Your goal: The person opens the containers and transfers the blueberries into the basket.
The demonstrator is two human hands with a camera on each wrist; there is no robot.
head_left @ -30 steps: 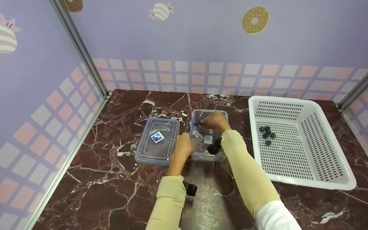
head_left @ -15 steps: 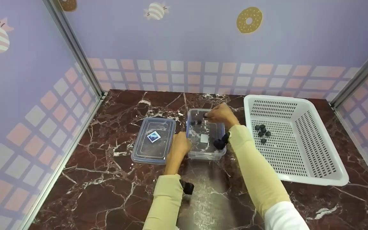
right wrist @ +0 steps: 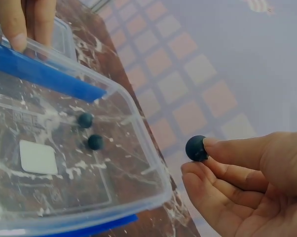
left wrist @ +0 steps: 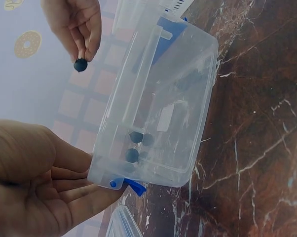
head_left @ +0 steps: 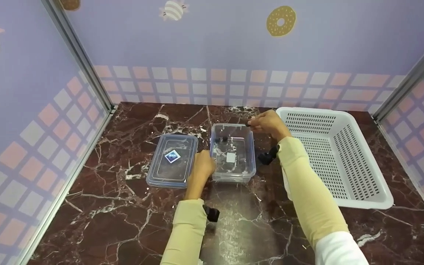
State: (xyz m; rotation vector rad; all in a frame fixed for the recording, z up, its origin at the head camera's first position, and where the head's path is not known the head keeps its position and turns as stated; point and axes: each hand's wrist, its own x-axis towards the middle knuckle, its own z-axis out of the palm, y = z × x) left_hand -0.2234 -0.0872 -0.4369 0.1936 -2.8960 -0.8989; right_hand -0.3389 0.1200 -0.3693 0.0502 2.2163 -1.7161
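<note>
My right hand [head_left: 269, 124] pinches a blueberry [right wrist: 196, 148] between thumb and fingers, just beyond the back right corner of a clear plastic container [head_left: 234, 169]. In the right wrist view, the berry hangs outside the container's rim. Two more blueberries [left wrist: 132, 155] lie on the container's floor near its back left. My left hand [head_left: 204, 165] grips the container's left wall; the left wrist view has the thumb at the rim and the fingers around the side by a blue clip [left wrist: 134, 186]. A pale square label [head_left: 230, 157] shows on the container's bottom.
A blue-edged clear lid [head_left: 160, 171] with a diamond sticker lies left of the container. On the right stands a white perforated basket [head_left: 372, 154], partly covered by my right arm. Patterned walls [head_left: 212, 40] close off the back and sides of the marbled table [head_left: 123, 221].
My right hand has risen from inside the container and moved right past its rim, carrying a blueberry. The left hand keeps its grip. The basket's berries are now hidden by the right arm.
</note>
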